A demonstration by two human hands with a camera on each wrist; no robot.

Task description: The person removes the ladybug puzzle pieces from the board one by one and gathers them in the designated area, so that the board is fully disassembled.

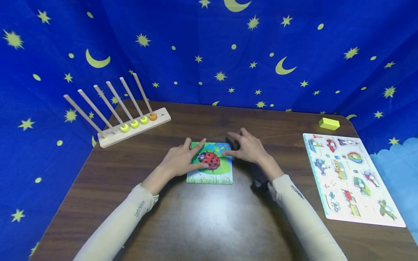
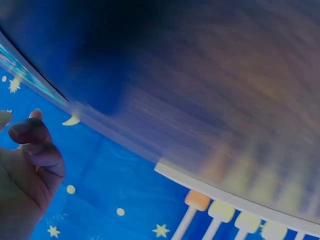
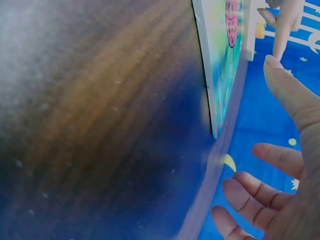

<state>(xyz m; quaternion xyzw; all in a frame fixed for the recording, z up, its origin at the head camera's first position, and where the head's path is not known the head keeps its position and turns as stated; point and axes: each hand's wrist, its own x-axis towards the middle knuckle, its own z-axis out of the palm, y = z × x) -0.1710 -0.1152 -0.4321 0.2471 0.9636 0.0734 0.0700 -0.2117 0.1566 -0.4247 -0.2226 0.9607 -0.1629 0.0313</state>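
A square ladybug picture board [image 1: 196,179] lies flat on the brown table, showing a red spotted ladybug [image 1: 211,160] on a green leaf. Over the board's left side is my left hand [image 1: 179,159], thumb and fingers spread, with the thumb tip overlapping the ladybug in the head view. My right hand [image 1: 249,146] hovers at the board's upper right edge, thumb pointing toward the ladybug and fingers loosely bent. In the right wrist view, that hand's fingers [image 3: 280,160] are apart with nothing between them, beside the board's edge [image 3: 207,85].
A wooden peg stand [image 1: 130,132] with yellow and orange beads stands at the back left. On the right lies a white vehicle puzzle board [image 1: 337,188], with a yellow block [image 1: 329,123] behind it. A blue star-patterned curtain [image 1: 202,36] hangs behind the table [image 1: 209,224].
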